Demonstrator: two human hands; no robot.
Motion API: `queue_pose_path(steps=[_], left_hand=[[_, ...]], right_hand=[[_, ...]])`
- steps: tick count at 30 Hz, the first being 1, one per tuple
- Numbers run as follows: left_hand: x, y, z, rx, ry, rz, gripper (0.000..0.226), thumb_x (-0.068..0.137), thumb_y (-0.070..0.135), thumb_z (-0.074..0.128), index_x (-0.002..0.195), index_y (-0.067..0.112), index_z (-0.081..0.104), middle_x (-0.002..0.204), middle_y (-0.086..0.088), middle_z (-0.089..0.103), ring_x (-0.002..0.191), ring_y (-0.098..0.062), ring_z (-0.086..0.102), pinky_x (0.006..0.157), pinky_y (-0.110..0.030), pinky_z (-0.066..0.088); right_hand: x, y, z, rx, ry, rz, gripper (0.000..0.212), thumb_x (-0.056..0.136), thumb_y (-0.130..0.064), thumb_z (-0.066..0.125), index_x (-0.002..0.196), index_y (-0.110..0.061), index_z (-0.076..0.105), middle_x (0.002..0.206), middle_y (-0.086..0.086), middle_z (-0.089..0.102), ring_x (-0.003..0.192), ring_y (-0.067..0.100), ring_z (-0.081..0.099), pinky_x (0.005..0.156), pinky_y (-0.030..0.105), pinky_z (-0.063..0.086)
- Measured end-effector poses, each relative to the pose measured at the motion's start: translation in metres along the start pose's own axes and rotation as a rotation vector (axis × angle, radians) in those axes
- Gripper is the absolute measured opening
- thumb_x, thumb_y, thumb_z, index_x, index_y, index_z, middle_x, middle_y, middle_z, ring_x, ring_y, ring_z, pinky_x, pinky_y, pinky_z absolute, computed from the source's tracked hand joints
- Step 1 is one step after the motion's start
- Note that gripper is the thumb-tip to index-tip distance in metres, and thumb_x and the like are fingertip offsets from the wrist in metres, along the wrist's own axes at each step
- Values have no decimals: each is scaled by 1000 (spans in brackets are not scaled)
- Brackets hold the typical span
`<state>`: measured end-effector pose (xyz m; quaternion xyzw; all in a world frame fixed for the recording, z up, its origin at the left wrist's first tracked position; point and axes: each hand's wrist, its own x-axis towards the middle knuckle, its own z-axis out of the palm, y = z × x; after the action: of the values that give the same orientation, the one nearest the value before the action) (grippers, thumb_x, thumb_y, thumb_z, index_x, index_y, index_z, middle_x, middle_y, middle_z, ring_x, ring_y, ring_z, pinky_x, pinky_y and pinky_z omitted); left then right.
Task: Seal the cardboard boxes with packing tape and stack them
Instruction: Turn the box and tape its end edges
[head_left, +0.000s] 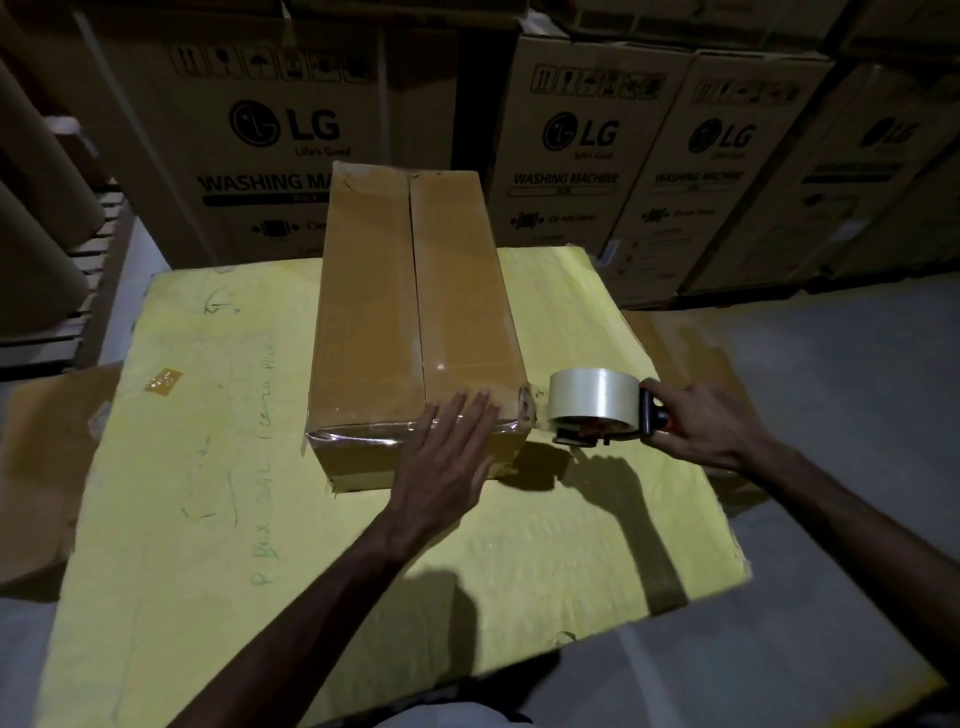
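Head view, pretty dim, so a fair bit is lost in shadow. The back is filled by big LG cartons (291, 130). Their tops are cut off by the frame, and the print on the far-right ones can't be read. Brown tubes (36, 218) are half seen at the left edge, cropped.

A large yellow sheet (208, 467) is spread over the middle, with green writing (265, 457) scrawled on it that's mostly illegible. Flattened cardboard (36, 467) is tucked underneath and sticks out on both sides.

The box (374, 312) is sat on the far half of the sheet, flaps closed, long side running away from the camera. The centre seam is covered in clear tape (363, 434), which also wraps glossy along the near top edge. Its far end is blurred.

The left hand (447, 457) is laid flat on the near edge of the box, fingers straight and close together, pressed down on the tape. The right hand (706, 426) is curled round the handle of the dispenser (597, 410), held just beside the near right corner of the box. The handle is mostly hidden by the grip. Whether the film off the roll is joined to the corner can't be told for sure.

A small shiny scrap (163, 382) is stuck on the sheet, left of the box.
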<state>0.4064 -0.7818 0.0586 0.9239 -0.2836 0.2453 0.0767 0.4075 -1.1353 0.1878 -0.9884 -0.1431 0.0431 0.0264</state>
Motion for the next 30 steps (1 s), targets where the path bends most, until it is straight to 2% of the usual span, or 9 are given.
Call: queue_pose_path(steps=[2,3,6,9,10,14,19,27,30], left_hand=[[12,15,2,0,1,22,86,93,47,70,161,13,29,168,-10,30,154,-30,32,123,-50,21],[18,20,2,-2,6,20,86,93,47,71,161,13,30,167,-10,32,153,-29,33,123,-50,23],[29,26,5,-10,28,-18,86,93,49,70,160,11,31,166,-9,34,153,-28,34,123,-50,28],[32,21,8,55,21,-18,94,90,57,71,161,13,29,166,-8,35,151,-29,37,121,-52,30],[31,20,10,73,20,-15,98,86,59,74,161,14,30,166,-7,36,150,-30,38,120,-53,32],[27,15,17,88,61,-37,96,79,50,83,158,17,39,164,-6,40,148,-31,37,115,-54,33],[16,3,25,138,115,33,78,90,50,76,156,23,43,163,-2,43,144,-28,47,108,-51,34],[25,3,31,84,193,-13,73,90,39,81,153,23,48,159,0,48,140,-25,53,99,-46,38],[24,2,32,55,196,-11,72,90,39,81,153,22,49,159,0,48,141,-26,52,100,-46,39]], right_hand=[[7,7,28,67,-20,86,32,85,-47,69,101,-20,69,61,-5,53,54,23,55,52,35,44],[10,7,40,111,-31,131,24,84,-46,72,83,-23,67,57,-4,52,55,26,57,53,37,45],[20,0,73,304,-24,263,39,77,-33,80,54,-31,49,49,-7,48,57,22,57,53,35,38],[24,-10,107,516,13,363,21,72,-36,75,62,-21,64,59,1,63,60,20,63,54,35,46],[25,-13,120,577,41,362,24,71,-39,72,70,-15,70,65,3,68,64,20,67,56,41,52],[28,-27,155,644,121,359,21,75,-24,75,88,-7,76,79,9,74,77,24,72,66,49,60],[35,-6,168,568,90,330,43,71,-50,63,78,-8,71,68,9,67,68,25,69,58,49,58],[24,-15,170,628,128,436,40,71,-41,65,79,-2,73,67,12,69,65,26,69,55,42,55],[16,-15,177,616,99,468,29,71,-42,63,65,-14,70,61,7,67,60,21,67,51,36,49]])
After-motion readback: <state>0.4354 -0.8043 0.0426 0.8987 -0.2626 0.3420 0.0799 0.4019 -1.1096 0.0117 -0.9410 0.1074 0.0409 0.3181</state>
